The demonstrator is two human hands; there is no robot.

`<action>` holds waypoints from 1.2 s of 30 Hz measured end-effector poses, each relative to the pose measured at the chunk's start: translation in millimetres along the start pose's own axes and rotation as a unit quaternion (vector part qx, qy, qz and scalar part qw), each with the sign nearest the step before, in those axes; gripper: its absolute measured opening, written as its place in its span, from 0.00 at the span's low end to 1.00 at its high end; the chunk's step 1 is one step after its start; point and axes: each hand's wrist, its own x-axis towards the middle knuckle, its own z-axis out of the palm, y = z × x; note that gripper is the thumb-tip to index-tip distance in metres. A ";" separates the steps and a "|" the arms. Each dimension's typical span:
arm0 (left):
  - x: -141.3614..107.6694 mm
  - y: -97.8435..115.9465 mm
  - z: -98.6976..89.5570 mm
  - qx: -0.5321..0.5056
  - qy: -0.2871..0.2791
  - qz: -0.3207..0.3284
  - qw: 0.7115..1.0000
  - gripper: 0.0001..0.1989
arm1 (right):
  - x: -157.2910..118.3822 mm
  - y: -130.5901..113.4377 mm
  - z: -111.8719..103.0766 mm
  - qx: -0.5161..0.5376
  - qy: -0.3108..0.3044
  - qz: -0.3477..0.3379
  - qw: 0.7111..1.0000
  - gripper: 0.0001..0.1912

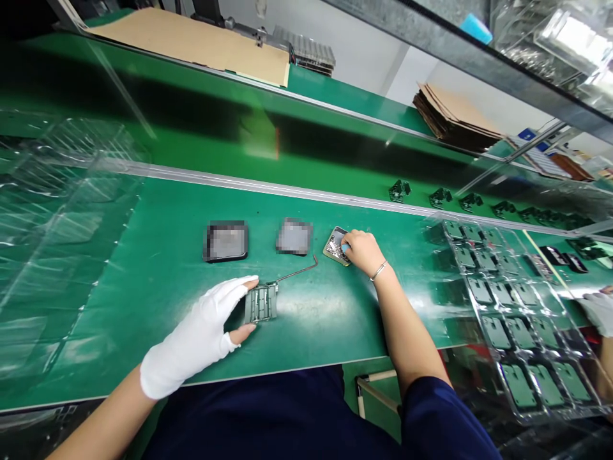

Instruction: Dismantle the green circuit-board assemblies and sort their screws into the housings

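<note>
My left hand point(211, 326), in a white glove with bare fingertips, grips a small slotted green-grey part point(262, 303) between thumb and fingers on the bench. A thin bent metal rod point(299, 273), like a hex key, reaches from the part's upper edge to the right; whether they touch I cannot tell. My bare right hand point(363, 251), with a bracelet on the wrist, has its fingertips in a small tray point(329, 253) of shiny metal pieces. Something blue shows at those fingers. They are pinched together, and what is between them is hidden.
A dark-rimmed tray point(225, 258) and a blurred grey item point(294, 236) lie beyond my left hand. Clear plastic trays point(507, 300) with green parts stand right; more clear plastic point(62, 255) lies left. Several dark parts point(399, 190) line the rail. A co-worker's gloved hand point(598, 312) is far right.
</note>
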 end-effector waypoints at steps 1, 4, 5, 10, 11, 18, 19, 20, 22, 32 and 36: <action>-0.2 0.7 -1.1 -0.004 0.002 -0.001 1.000 0.31 | -0.3 -0.3 0.1 0.002 0.011 0.002 1.000 0.11; -0.5 3.8 -5.9 -0.026 0.031 -0.025 0.999 0.30 | -0.9 1.5 1.0 0.020 0.067 0.017 0.997 0.12; -0.1 5.0 -7.9 -0.034 0.048 -0.037 0.998 0.28 | -0.8 2.7 1.5 0.033 0.089 0.021 0.995 0.12; 8.1 11.0 -16.0 -0.055 0.107 -0.053 0.991 0.19 | 0.3 7.1 2.0 0.167 0.155 0.049 0.972 0.10; 10.8 12.7 -16.7 -0.058 0.109 -0.051 0.991 0.18 | -0.8 6.2 0.8 0.206 0.167 0.060 0.962 0.09; 35.6 38.4 -17.0 -0.080 0.110 -0.044 0.990 0.14 | -37.8 -57.4 -16.6 0.439 0.210 -0.102 0.868 0.04; 39.1 42.4 -17.0 -0.084 0.102 -0.036 0.991 0.14 | -45.6 -72.1 -17.7 0.449 0.199 -0.152 0.858 0.04; 42.1 45.8 -16.9 -0.083 0.092 -0.024 0.992 0.13 | -53.0 -85.8 -17.9 0.452 0.189 -0.196 0.849 0.04; 45.5 50.1 -16.2 -0.054 0.080 0.004 0.995 0.15 | -64.5 -107.4 -15.9 0.453 0.179 -0.254 0.836 0.04; 26.3 44.5 -11.7 0.131 0.144 0.047 0.980 0.15 | -62.7 -126.2 0.9 0.389 0.134 -0.290 0.864 0.07; 24.2 38.6 -8.8 0.099 0.160 0.026 0.982 0.17 | -61.8 -135.1 -1.8 0.406 0.128 -0.279 0.861 0.05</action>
